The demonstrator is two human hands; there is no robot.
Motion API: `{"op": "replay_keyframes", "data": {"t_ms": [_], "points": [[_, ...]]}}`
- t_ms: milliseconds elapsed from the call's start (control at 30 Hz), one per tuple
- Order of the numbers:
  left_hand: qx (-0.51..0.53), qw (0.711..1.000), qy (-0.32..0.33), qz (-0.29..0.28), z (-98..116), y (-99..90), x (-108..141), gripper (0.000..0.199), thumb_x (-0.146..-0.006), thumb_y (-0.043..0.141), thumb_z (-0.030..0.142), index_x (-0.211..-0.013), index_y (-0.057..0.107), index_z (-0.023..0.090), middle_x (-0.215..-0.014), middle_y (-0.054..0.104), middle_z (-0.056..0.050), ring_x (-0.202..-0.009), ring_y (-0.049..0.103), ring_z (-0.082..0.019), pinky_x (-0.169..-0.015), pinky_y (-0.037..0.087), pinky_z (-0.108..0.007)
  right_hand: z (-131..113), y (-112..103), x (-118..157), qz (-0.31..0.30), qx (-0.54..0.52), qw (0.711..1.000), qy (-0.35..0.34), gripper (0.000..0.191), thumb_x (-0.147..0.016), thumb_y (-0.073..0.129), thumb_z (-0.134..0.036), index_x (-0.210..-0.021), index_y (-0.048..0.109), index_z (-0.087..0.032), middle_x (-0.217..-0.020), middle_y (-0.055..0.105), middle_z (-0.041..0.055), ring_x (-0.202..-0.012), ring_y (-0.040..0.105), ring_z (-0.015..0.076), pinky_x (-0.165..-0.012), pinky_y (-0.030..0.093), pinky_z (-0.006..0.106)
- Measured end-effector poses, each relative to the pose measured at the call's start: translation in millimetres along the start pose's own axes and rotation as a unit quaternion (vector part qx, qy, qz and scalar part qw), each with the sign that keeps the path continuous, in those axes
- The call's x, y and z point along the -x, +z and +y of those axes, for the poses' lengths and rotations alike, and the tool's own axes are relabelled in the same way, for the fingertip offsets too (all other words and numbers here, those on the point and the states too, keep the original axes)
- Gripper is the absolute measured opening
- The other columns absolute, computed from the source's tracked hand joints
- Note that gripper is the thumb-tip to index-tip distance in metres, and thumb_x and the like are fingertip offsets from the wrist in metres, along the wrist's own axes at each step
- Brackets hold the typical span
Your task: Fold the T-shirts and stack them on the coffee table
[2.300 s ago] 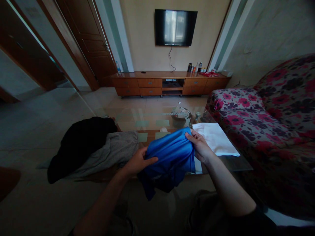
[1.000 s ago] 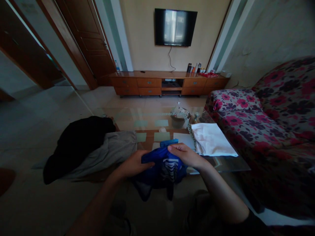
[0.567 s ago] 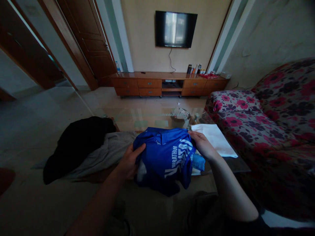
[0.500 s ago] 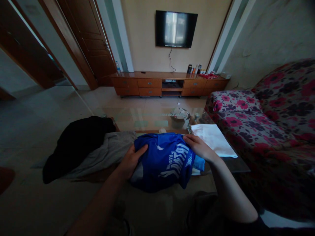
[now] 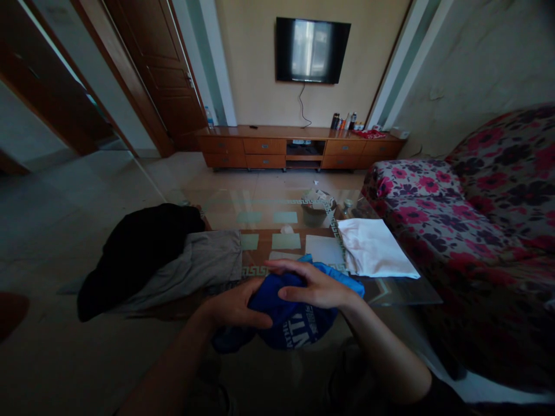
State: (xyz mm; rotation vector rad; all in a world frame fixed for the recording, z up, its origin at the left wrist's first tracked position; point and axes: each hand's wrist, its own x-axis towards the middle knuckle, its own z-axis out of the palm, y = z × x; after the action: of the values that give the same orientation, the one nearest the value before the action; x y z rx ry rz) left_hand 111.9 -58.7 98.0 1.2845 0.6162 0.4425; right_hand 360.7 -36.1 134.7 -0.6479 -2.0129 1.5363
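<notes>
Now the blue garment (image 5: 281, 315) is gathered into a loose bundle; half a second ago it was spread between the hands with its white lettering facing the wearer. Only part of that print shows, on the near lower face. Hands have drawn closer together. Left hand (image 5: 238, 303): grasping the bundle's left side, thumb on the near face, fingers partly hidden. Right hand (image 5: 312, 283): laid over the top, fingers fairly straight, thumb apart; cannot tell whether it pinches cloth. Garment position: in front of the wearer, at the near edge of the glass surface (image 5: 403, 293), between both hands. A lighter blue portion (image 5: 342, 278) pokes out beyond the right hand; whether it belongs to the same piece is unclear. Unchanged: white folded cloth (image 5: 379, 248) to the right, grey cloth (image 5: 208, 257) and black cloth (image 5: 139, 254) to the left. Judgement: the handling has passed from spreading to bunching, leaving the edges out of line.
</notes>
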Motion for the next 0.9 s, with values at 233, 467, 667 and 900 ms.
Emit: {"op": "replay_keyframes", "data": {"t_ms": [233,467,667,900], "points": [[-0.145,0.988,-0.044,0.016,6.2,-3.9,2.6,0.069,-0.07,0.088,0.043,-0.13,0.064,0.021,-0.118,0.073,-0.007,-0.104,0.068,-0.027,-0.088,0.056,-0.036,-10.5,-9.3,8.1,0.036,0.032,0.998,0.051,0.032,-0.091,0.071,-0.05,-0.084,0.064,-0.019,-0.074,0.057,-0.0034,-0.067,0.052,0.0103,-0.059,0.043,0.022],[-0.236,0.967,-0.061,0.073,10.1,-1.8,4.3,0.045,-0.087,0.07,0.049,-0.122,0.068,0.019,-0.114,0.074,-0.007,-0.1,0.069,-0.026,-0.088,0.055,-0.036,-77.6,-34.4,42.9,0.275,0.092,0.956,-0.047,0.029,-0.095,0.067,-0.047,-0.084,0.055,-0.022,-0.074,0.049,-0.0034,-0.065,0.047,0.0113,-0.057,0.041,0.022],[-0.176,0.973,0.019,0.15,34.9,0.5,18.9,0.049,-0.085,0.073,0.05,-0.125,0.07,0.021,-0.116,0.075,-0.007,-0.102,0.07,-0.025,-0.091,0.056,-0.038,-131.1,-62.7,79.5,0.383,0.197,0.898,-0.088,0.029,-0.09,0.072,-0.05,-0.098,0.06,-0.025,-0.085,0.059,0.0006,-0.072,0.055,0.0161,-0.06,0.047,0.026],[-0.161,0.903,0.098,0.387,77.0,9.6,49.6,0.057,-0.078,0.076,0.058,-0.117,0.074,0.017,-0.109,0.076,-0.01,-0.096,0.071,-0.028,-0.082,0.058,-0.037,-178.9,-90.3,125.9,0.367,0.353,0.858,-0.064,0.027,-0.087,0.077,-0.045,-0.095,0.067,-0.021,-0.085,0.064,0.0033,-0.072,0.058,0.0159,-0.06,0.047,0.026]]}}
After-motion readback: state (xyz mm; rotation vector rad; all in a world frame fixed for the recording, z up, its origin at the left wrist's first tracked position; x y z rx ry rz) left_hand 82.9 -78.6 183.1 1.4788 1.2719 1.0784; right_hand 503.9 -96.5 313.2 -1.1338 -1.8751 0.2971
